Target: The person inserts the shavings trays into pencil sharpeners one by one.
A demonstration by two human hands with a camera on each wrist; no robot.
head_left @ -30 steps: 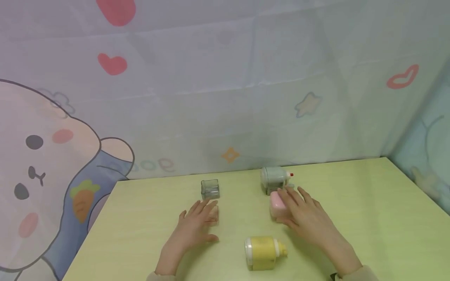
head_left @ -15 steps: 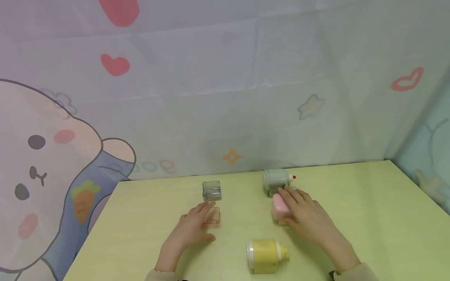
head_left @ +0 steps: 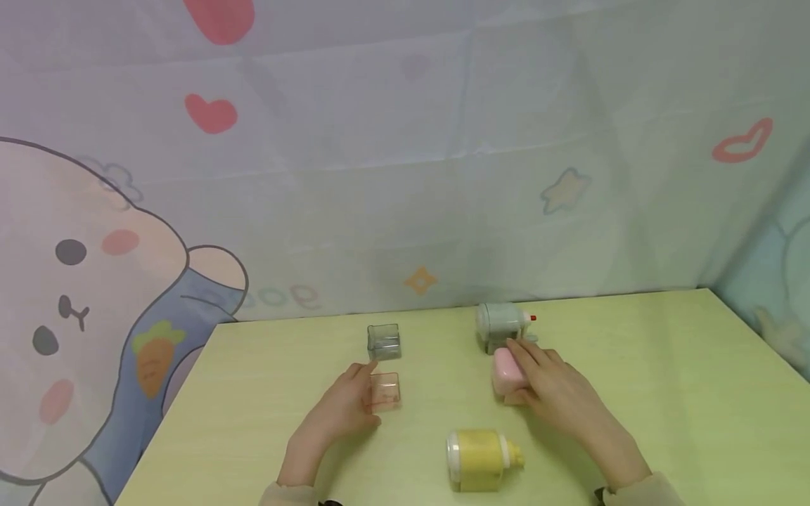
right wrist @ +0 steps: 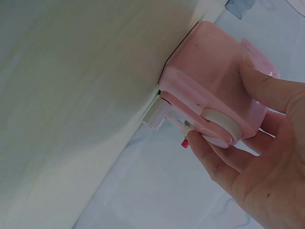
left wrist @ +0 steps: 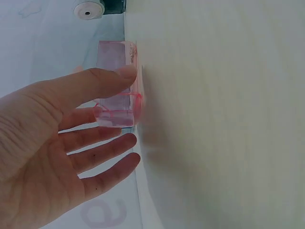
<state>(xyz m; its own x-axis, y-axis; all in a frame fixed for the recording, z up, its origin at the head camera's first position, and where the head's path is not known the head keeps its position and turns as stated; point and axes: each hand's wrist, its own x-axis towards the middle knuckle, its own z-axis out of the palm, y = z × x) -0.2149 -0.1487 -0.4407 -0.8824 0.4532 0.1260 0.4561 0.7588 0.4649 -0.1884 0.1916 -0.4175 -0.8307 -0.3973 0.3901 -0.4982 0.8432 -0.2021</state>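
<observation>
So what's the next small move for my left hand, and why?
I'd probably bring the left hand's thumb and fingers together on the clear pink box: they reach around it but don't look firmly closed on it. Your right hand is holding the pink sharpener, so the left seems the one to act.

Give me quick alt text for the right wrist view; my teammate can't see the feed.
A right hand grips a rounded pink plastic device with an off-white ring and a pink arm ending in a pale cylindrical knob. A pale tabletop fills the left side.
</observation>
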